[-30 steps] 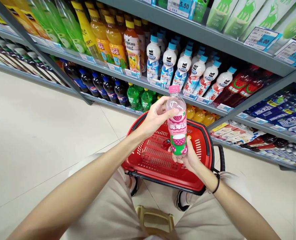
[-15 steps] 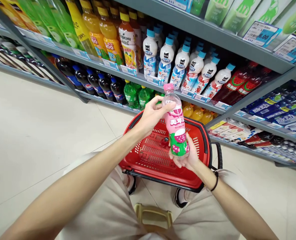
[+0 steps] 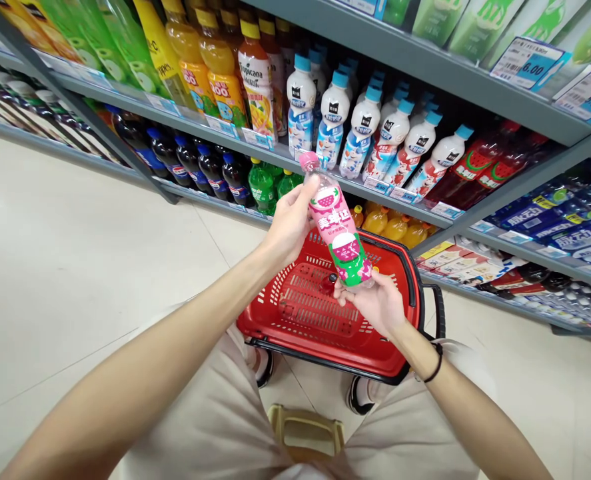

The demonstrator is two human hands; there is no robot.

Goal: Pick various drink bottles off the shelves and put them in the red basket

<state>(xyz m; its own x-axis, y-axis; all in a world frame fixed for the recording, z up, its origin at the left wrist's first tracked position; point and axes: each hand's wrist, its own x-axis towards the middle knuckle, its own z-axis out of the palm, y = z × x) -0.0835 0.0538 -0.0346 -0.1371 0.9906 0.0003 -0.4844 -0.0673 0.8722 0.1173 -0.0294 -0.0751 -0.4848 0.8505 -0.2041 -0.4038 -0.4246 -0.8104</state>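
A pink-capped drink bottle [image 3: 339, 230] with a pink and green label is tilted in front of me, its cap toward the upper left. My left hand [image 3: 292, 220] grips it near the neck, thumb pressed against the front. At the base, my right hand [image 3: 372, 300] holds the bottom of the bottle between thumb and fingers, a dark band on that wrist. Below both hands stands a red shopping basket [image 3: 295, 320] with slotted sides. A small dark round fitting shows on its floor.
Shelving [image 3: 425, 80] runs across the top, carrying white bottles with blue caps [image 3: 370, 120], orange juice bottles [image 3: 220, 73] and cola bottles [image 3: 210, 170]. A black basket handle [image 3: 440, 310] sticks out on the right. Below, a beige stool [image 3: 308, 427] shows between my legs.
The bottle has tilted, its cap swinging left and its base rising slightly. My left hand has shifted left and down with the neck; my right hand has moved up a little with the base.
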